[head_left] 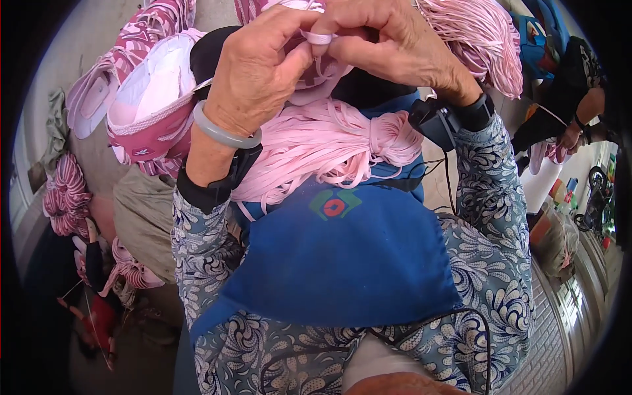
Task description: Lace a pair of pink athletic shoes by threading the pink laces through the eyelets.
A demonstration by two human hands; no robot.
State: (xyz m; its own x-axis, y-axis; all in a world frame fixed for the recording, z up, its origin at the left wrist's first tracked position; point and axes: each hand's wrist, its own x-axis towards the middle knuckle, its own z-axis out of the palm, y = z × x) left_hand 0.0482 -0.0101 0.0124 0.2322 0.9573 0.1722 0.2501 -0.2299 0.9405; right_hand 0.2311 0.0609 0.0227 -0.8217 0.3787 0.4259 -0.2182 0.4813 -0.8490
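Pale flooring (85,56) spreads out behind the work, and from where I stand the spot is crowded. Left of the grip sits one pink-and-white shoe (155,99), its opening turned up, with more pink-patterned shoes (99,92) massed beyond it; they overlap too much for me to count. Farther down that side are a drab folded cloth (148,220) and a striped pink bundle (66,194). Off to the right, well apart from the grip, a co-worker's hand (571,135) is at another pink item.

Two bare hands meet at the top: the left hand (253,76) and the right hand (395,52), fingertips nearly together, pinched narrow on one pale pink lace (320,39). It loops around a finger, right in the grip. Just beneath, one pink piece (313,92) is mostly blocked by the fingers, so I can't make out its full shape.

I count two big hanks: one lace bundle (316,148) below the grip, above the blue apron (349,263), and a second hank (477,43) to its right. One pale bangle (224,131) circles the left wrist.
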